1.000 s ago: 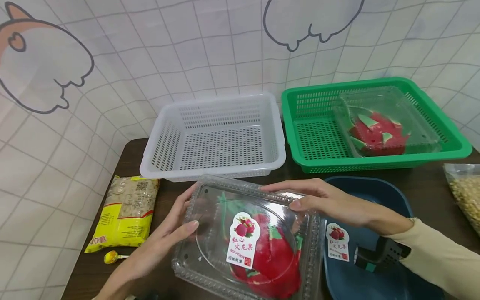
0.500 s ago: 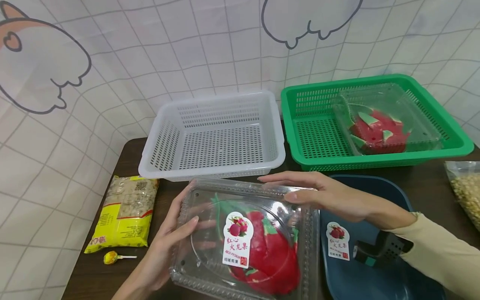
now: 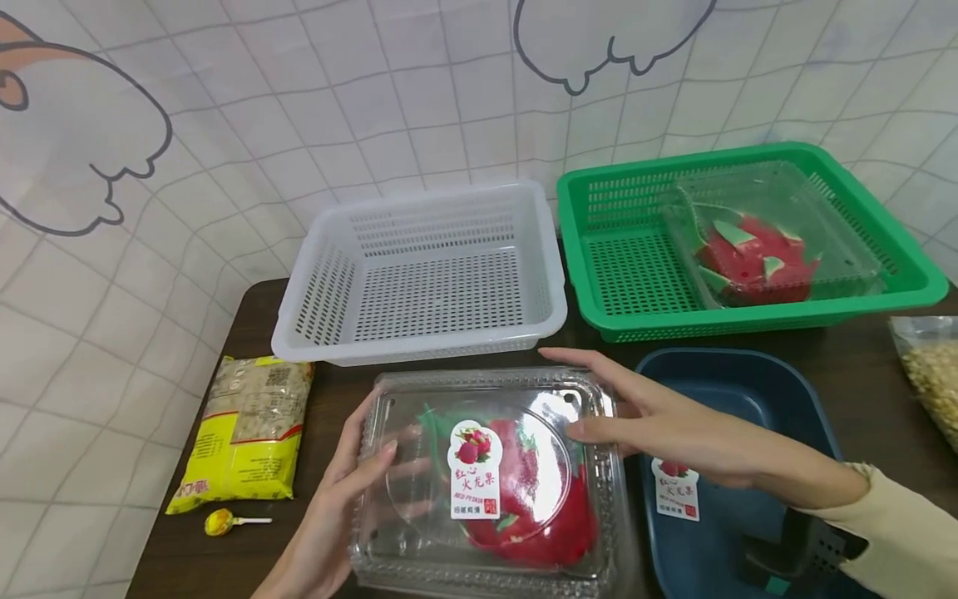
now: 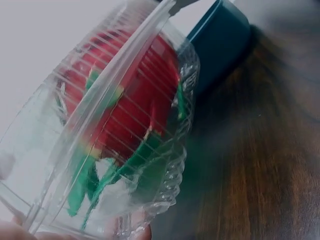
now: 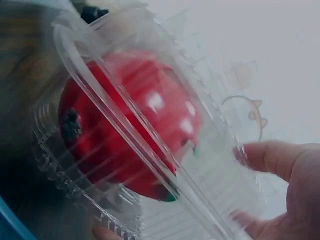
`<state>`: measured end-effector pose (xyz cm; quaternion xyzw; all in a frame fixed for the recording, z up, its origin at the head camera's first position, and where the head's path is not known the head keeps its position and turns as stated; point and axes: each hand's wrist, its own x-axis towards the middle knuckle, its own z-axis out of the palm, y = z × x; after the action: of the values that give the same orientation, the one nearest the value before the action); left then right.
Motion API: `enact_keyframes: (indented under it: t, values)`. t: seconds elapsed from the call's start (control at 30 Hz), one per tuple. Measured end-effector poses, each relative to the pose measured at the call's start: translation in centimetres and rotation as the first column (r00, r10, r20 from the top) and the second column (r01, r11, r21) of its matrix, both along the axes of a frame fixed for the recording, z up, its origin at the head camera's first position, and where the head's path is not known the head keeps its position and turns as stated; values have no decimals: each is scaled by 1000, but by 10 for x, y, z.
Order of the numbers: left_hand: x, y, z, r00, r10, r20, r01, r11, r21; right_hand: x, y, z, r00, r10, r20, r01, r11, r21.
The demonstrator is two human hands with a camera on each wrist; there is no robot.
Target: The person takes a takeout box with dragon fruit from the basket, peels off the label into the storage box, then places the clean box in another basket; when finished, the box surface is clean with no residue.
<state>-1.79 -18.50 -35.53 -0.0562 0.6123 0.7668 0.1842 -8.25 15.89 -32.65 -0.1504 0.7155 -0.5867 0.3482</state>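
Note:
A clear plastic clamshell box (image 3: pixel 419 541) with a pitaya label sticker (image 3: pixel 475 470) is held above the table's near middle. Inside it lies a red dragon fruit (image 3: pixel 550 524) with green scales, also seen through the ribbed plastic in both wrist views. My left hand (image 3: pixel 340 491) grips the left side, thumb over the lid's edge and fingers showing through from underneath. At the right far corner my right hand (image 3: pixel 659 424) holds the box, thumb on the lid and index finger stretched past the far edge. Its other fingers are mostly hidden.
Behind stand a white basket (image 3: pixel 295 333) and a green basket (image 3: pixel 636 320) containing another boxed dragon fruit (image 3: pixel 759 258). A blue bin (image 3: pixel 756 374) with a sticker is at right. Also around are a yellow packet (image 3: pixel 247 433), a lollipop (image 3: pixel 220 522) and a bag of grains (image 3: pixel 931 374).
The box has turned so its far edge lies nearly level, and it tilts away more. The right hand has shifted along its far right corner; the left hand keeps its hold.

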Motion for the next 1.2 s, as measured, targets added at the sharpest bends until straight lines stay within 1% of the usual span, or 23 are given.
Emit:
enact_keyframes:
  t: [0.1,0.23,0.4,0.53,0.6,0.7,0.77,0.87,0.97,1.03,1.1,1.2]
  values:
    - [-4,2,-6,1000,11,26,-10,1000,-10,-1,-3,-2,1000,6,-5,-5,999,41]
    - [-9,4,-14,998,19,56,-18,1000,-12,-7,-4,-6,1000,21,-7,-20,998,59]
    - [-17,8,-22,997,33,63,-32,999,-23,-16,-3,-12,1000,21,-13,-20,997,79]
    - [-24,11,-25,997,40,60,-38,999,-37,-22,-2,-15,999,9,-39,-6,996,84]
    - [-27,12,-27,997,40,61,-37,998,-44,-23,-1,-17,999,5,-50,-1,997,71]
    - [-30,13,-28,997,37,71,-34,998,-46,-26,0,-18,999,-5,-43,8,999,51]
    - [-32,13,-28,997,30,76,-26,998,-52,-27,0,-18,999,-11,-44,13,999,42]
    - [-34,12,-27,998,12,68,-6,996,-87,-30,0,-18,999,-13,-52,16,999,45]
    - [-38,10,-25,999,-29,32,34,982,-184,-32,-1,-18,998,-23,-61,27,997,66]
    - [-41,9,-23,998,-61,10,62,966,-252,-32,-1,-19,997,-32,-72,38,996,82]
    - [-43,7,-22,996,-92,-10,83,942,-326,-32,-2,-19,995,-48,-89,57,993,105]
    - [-46,6,-21,993,-116,-14,102,917,-385,-33,-4,-20,990,-78,-120,93,987,127]
